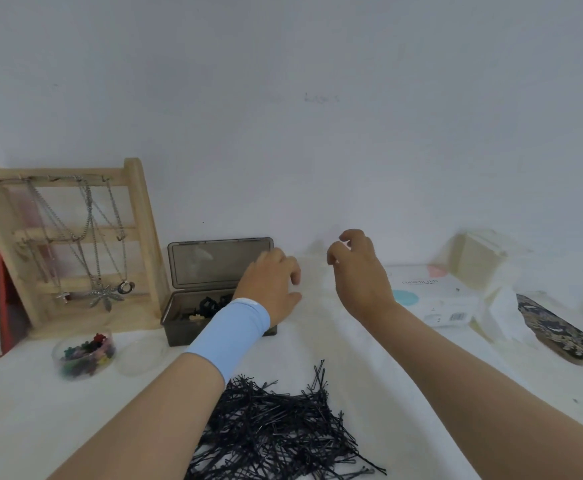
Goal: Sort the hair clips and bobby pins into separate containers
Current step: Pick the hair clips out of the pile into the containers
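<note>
most bobby pins (283, 420) lay heaped, unsorted; hair clips (210, 303) sat in the smoky box (179, 332) and round tub (58, 353). left hand (269, 282) hid its grip; right hand (359, 271) hung loosely curled, empty.

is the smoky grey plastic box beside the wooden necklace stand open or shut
Open: the smoky grey plastic box has its hinged lid standing upright behind it, and dark clips show inside.

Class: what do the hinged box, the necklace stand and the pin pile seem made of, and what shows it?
Hinged box: likely smoky plastic, being see-through. Necklace stand: pale matte wood, by colour. Bobby pins: probably black-coated metal wire, thin, faintly shiny.
</note>
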Available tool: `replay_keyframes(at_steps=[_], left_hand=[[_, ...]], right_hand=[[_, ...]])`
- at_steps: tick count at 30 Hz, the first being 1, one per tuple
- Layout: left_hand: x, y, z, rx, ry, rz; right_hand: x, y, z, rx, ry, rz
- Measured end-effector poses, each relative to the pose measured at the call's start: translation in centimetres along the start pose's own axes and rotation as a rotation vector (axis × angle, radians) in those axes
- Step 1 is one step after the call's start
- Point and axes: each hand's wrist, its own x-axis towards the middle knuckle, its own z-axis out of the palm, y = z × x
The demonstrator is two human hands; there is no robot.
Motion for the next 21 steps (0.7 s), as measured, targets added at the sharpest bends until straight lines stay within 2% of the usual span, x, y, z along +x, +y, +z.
replay_keyframes(at_steps=[2, 4, 7, 11, 13, 17, 21], left_hand=[[-0.2, 0.0, 0.2, 0.052, -0.076, 0.033], [-0.2, 0.0, 0.0, 0.010, -0.090, 0.022], [0.1, -0.1, -0.7, -0.015, -0.112, -0.007], [0.2, 0.3, -1.3, -0.079, -0.265, -0.085], [0.0, 0.8, -0.8, -0.036, -0.296, -0.061], [-0.6, 1.1, 0.6, 0.125, -0.235, -0.008], [-0.9, 1.3, 0.9, 0.148, -0.373, -0.042]], right_hand=[[0.1, 0.1, 0.2, -0.067, 0.021, 0.009], [0.3, 0.0, 0.5, -0.009, -0.044, 0.037], [0.5, 0.4, 0.6, 0.115, -0.218, 0.078], [0.1, 0.2, 0.1, 0.160, -0.463, 0.090], [-0.7, -0.3, 0.2, 0.139, -0.562, 0.083], [-1.6, -1.0, -0.9, 0.174, -0.634, 0.069], [-1.8, -0.7, -2.3, 0.185, -0.760, 0.087]])
